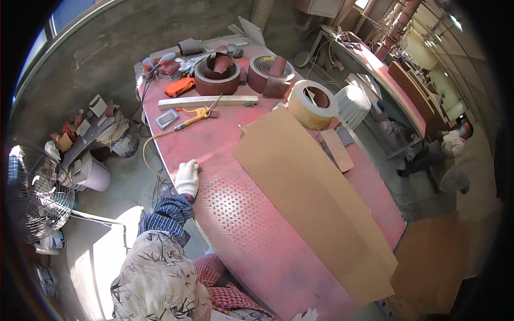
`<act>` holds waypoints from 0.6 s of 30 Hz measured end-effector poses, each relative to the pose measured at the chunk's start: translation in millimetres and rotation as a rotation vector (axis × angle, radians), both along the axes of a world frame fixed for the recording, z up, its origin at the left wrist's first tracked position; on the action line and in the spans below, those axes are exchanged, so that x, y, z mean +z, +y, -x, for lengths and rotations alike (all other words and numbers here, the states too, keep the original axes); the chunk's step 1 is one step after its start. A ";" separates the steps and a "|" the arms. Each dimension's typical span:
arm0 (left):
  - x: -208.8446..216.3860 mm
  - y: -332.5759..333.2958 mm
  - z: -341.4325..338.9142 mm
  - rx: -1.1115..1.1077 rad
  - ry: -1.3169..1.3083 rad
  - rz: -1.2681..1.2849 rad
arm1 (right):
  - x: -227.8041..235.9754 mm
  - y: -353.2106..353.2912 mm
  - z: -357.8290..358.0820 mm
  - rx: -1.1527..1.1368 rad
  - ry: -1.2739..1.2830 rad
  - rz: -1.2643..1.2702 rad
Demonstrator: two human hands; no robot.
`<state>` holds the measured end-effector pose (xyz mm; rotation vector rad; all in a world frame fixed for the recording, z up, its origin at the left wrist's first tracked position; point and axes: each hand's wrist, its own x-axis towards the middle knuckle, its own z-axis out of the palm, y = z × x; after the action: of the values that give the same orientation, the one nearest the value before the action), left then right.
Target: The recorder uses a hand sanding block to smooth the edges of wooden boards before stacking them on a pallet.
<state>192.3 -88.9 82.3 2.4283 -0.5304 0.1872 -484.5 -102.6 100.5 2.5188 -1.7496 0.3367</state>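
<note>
My left hand (187, 177), in a white knit glove, rests at the left edge of a red dimpled-topped table (219, 198). Its fingers look curled in, with nothing visible in them. Only the fingertips of my gloved right hand (305, 315) show at the lower edge, spread apart by the near end of the table. A long flat brown sheet (310, 198) lies slantwise across the table, between the hands and the right side. Beyond my left hand lies a yellow air blow gun (201, 113) with its hose (152, 142) hanging over the edge.
Sandpaper rolls (217, 85), a tan roll (316, 120), a pale bar (209, 102), an orange piece (179, 86) and hand sanders (168, 64) stand at the far end. A wire-caged fan (43, 192) and a bucket (93, 174) are left. A person (455, 144) stands far right.
</note>
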 end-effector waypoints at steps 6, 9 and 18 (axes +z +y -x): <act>16.1 -46.0 -23.7 -0.109 0.172 0.078 | -14.7 15.3 1.7 -0.300 0.267 -0.064; -44.1 12.7 -130.3 -0.136 0.005 0.086 | -12.1 -3.5 -50.2 -0.466 0.087 -0.293; -39.9 -61.4 -138.9 -0.015 0.608 0.273 | -2.7 -4.3 -69.8 -1.252 -0.088 -0.311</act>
<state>331.2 -150.3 42.4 2.0671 -0.2257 -0.4470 -414.7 -106.9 97.8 1.0429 -3.0800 0.0707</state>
